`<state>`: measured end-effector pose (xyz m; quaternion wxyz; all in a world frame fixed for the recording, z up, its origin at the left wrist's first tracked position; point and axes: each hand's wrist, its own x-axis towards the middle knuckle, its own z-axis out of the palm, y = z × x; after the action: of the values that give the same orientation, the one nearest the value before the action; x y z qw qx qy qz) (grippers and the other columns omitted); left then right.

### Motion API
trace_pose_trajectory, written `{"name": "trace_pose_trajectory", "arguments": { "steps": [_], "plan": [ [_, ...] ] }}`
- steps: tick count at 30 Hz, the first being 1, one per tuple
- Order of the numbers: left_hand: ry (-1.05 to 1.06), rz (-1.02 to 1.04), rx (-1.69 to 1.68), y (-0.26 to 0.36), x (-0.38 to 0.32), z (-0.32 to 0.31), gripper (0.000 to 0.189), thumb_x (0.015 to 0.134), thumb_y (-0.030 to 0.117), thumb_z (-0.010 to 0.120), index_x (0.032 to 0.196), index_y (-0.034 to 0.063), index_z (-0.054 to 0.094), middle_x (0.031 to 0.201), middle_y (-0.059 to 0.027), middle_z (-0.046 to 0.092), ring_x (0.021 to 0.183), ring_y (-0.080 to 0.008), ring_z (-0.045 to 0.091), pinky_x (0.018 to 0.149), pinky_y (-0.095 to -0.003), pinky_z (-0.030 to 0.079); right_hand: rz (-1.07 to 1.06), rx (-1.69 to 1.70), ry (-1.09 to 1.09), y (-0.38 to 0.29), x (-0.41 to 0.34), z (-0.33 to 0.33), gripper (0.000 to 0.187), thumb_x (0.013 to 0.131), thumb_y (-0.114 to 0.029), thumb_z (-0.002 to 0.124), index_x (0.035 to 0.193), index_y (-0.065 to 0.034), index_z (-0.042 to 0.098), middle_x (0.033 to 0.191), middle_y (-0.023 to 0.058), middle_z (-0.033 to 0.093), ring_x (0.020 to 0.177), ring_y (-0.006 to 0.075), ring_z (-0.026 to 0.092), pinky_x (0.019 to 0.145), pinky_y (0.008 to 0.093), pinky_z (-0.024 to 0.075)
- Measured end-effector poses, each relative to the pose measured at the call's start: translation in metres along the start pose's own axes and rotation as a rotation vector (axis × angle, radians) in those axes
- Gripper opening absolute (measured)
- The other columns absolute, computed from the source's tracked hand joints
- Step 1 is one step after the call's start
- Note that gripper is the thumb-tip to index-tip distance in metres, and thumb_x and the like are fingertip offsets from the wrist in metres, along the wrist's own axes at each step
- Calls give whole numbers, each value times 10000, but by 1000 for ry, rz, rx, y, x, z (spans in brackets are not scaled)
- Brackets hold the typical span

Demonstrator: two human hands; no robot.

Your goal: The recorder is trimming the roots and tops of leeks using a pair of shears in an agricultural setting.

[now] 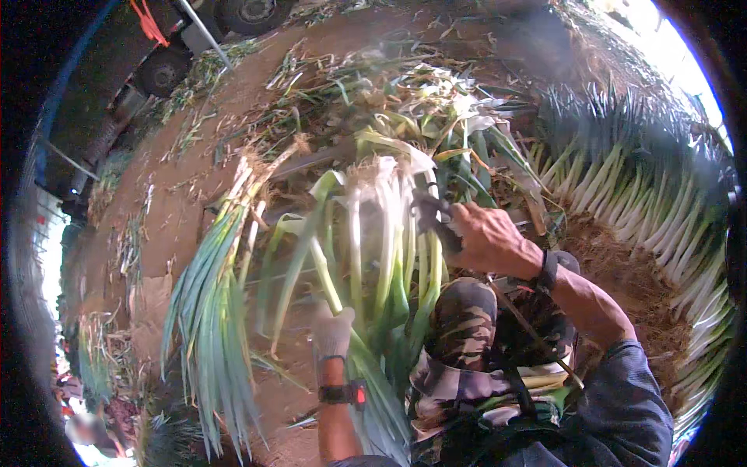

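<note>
My left hand (pixel 334 330), in a pale glove, grips a long green onion (pixel 322 274), its leaves trailing down towards me. My right hand (pixel 493 240) is bare and closed around a black handheld tool (pixel 436 217), blurred and too indistinct to name exactly. The tool is close to the white shanks of several green onions (pixel 385 227), which lie before me with their roots pointing away. Loosened outer leaf layers (pixel 402 149) hang bent near the root ends. To the left lies a bundle of untrimmed green onions (pixel 219 274), with dry roots and yellowed skins.
Beyond the onions is a heap of stripped leaves (pixel 443 96). A long row of pale-stemmed green onions (pixel 618 181) curves along the right. My camouflage-clad knee (pixel 467 315) is close below the right hand. A vehicle wheel (pixel 162 71) and a metal pole (pixel 204 32) show at upper left.
</note>
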<state>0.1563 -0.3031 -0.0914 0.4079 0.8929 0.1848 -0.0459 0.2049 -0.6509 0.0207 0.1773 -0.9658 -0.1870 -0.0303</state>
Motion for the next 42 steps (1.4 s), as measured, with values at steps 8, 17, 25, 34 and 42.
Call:
{"name": "trace_pose_trajectory", "arguments": {
  "steps": [8,17,25,34,42],
  "plan": [
    [45,246,128,6,7,41,428,704,254,778,1020,11,621,844,-251,676,815,-438,678,746,-499,534,157,-28,-138,116,-19,56,557,692,-381,742,948,86,580,826,207,638,787,383,677,698,472,527],
    [-47,354,275,-10,8,53,427,695,192,808,1021,23,590,912,-224,690,861,-414,677,750,-477,550,-164,-535,-67,104,-22,92,411,663,-255,704,939,38,616,705,117,629,636,312,652,597,412,527],
    [64,436,348,-6,0,76,505,653,228,913,1007,43,605,926,-190,703,885,-377,706,735,-471,571,33,391,-63,77,16,112,410,792,-335,778,884,33,626,705,133,669,654,329,691,588,466,560],
    [-41,305,165,14,23,32,384,648,162,882,920,-8,671,825,-184,730,759,-359,719,701,-436,567,571,857,-207,63,44,124,400,805,-214,799,792,137,606,761,200,700,616,249,714,465,378,598],
    [-183,100,-107,30,61,22,318,673,156,812,914,-26,713,803,-116,728,684,-206,673,668,-354,540,512,1218,-248,73,34,120,317,833,-234,738,883,73,679,787,155,705,657,240,720,509,383,619]
  ]
}}
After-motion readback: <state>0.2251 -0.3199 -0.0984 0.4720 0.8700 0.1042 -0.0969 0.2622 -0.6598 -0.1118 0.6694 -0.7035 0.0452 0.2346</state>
